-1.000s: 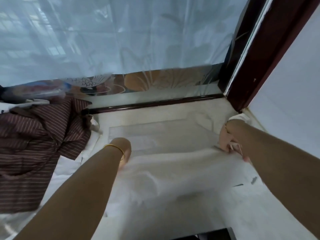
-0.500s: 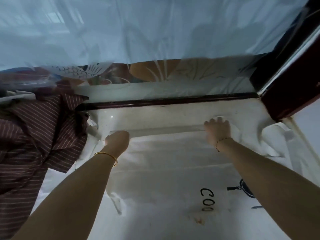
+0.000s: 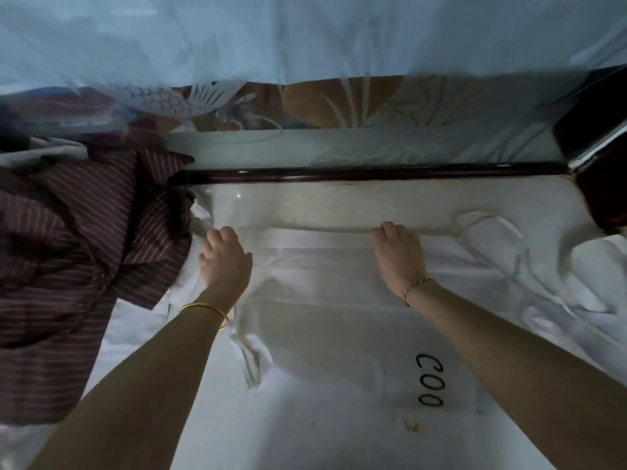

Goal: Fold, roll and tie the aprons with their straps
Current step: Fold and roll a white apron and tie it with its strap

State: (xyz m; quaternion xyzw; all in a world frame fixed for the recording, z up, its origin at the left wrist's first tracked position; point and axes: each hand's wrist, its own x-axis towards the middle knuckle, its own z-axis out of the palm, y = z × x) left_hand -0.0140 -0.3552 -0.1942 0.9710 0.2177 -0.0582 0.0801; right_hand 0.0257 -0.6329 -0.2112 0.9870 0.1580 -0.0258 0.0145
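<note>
Since a second ago, the near part of the white apron (image 3: 339,300) has been carried forward and laid over itself, and both grips are now set at its far folded edge. The left grip (image 3: 225,262) and the right grip (image 3: 400,259) are placed well apart there, fingers curled over the fold and closed on the cloth. The apron is spread on the pale tabletop (image 3: 339,205), near a dark wooden rail (image 3: 373,174). Black letters "COO" (image 3: 429,379) are printed on it. A striped brown cloth (image 3: 68,266) is heaped at the left, touching the apron.
</note>
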